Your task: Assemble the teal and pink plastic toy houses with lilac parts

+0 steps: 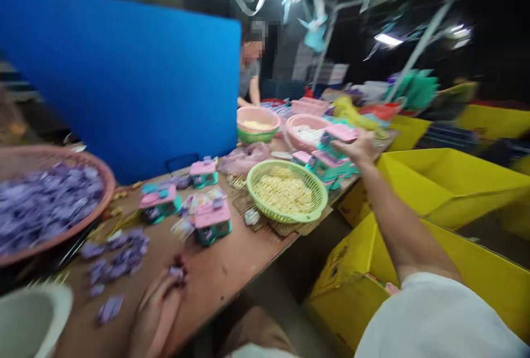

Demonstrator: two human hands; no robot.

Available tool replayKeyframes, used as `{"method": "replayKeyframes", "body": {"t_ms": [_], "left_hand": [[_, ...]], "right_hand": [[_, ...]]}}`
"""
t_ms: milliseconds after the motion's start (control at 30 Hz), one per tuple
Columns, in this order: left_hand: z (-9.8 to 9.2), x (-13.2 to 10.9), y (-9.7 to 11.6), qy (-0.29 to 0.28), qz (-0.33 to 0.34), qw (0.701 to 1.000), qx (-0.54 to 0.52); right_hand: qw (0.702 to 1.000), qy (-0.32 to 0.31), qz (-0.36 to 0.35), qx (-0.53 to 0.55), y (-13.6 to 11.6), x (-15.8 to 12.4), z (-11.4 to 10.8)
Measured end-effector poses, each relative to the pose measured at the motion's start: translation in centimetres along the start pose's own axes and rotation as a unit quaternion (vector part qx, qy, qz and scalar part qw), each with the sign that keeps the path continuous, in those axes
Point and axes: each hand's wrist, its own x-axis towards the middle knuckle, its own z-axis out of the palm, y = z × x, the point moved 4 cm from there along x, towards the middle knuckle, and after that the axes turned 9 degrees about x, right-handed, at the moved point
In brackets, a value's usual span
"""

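Observation:
My right hand (361,149) is stretched out to the far right end of the table. Its fingers close on a pink and teal toy van (340,132), above several similar toys (329,163) that stand close together. Low over the near part of the table, my left hand (159,298) is closed on a small purple plastic piece (177,273). Loose purple pieces (124,256) lie to the left of it. Between the hands stand another pink and teal toy (212,220) and a light green basket (285,215) of cream-coloured small parts. Motion blurs the picture somewhat.
A wide pink basin (108,181) of purple pieces stands at the left, above a white bucket (62,303). Behind the table rises a blue panel (144,82). Yellow boxes (351,269) line the right side. Across the table a person (250,79) leans near a pink basket (259,117).

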Motion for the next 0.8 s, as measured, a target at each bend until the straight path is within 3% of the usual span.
{"method": "replayKeyframes", "body": {"t_ms": [33,100,167,233,333,400,467,533,600,733,800], "left_hand": [[-0.2,-0.8,0.7,0.020,0.025,0.999,-0.010],[-0.5,-1.8,1.9,0.010,0.064,0.998,-0.007],[-1.4,-2.1,3.0,0.030,0.106,0.994,0.011],[-2.7,-2.1,4.0,0.066,0.148,0.986,0.025],[-4.0,-2.3,5.5,0.094,0.206,0.974,0.017],[-4.2,-2.8,6.4,0.085,0.236,0.968,0.001],[-4.1,-3.5,7.1,0.069,0.250,0.966,-0.006],[-3.7,-4.1,7.3,0.056,0.247,0.967,-0.003],[-3.2,-4.7,7.1,0.041,0.230,0.972,0.003],[-2.2,-5.3,6.3,0.010,0.198,0.980,-0.003],[-2.1,-5.3,6.1,0.010,0.205,0.979,-0.003]], "right_hand": [[0.999,0.024,0.030,-0.022,-0.4,-0.6,-0.3],[1.000,0.023,-0.012,0.010,-3.6,-2.8,-0.4],[0.979,-0.099,-0.101,0.147,-9.1,-7.6,0.2],[0.905,-0.248,-0.182,0.293,-15.8,-15.2,0.9],[0.780,-0.420,-0.203,0.417,-23.4,-27.5,3.8],[0.728,-0.482,-0.205,0.443,-25.9,-33.7,6.5],[0.705,-0.507,-0.208,0.451,-26.8,-37.2,8.8],[0.698,-0.517,-0.215,0.446,-27.2,-38.5,10.1],[0.705,-0.510,-0.233,0.434,-27.6,-38.1,9.9],[0.739,-0.448,-0.253,0.435,-29.3,-33.6,7.6],[0.762,-0.427,-0.234,0.427,-29.9,-30.3,7.8]]}}
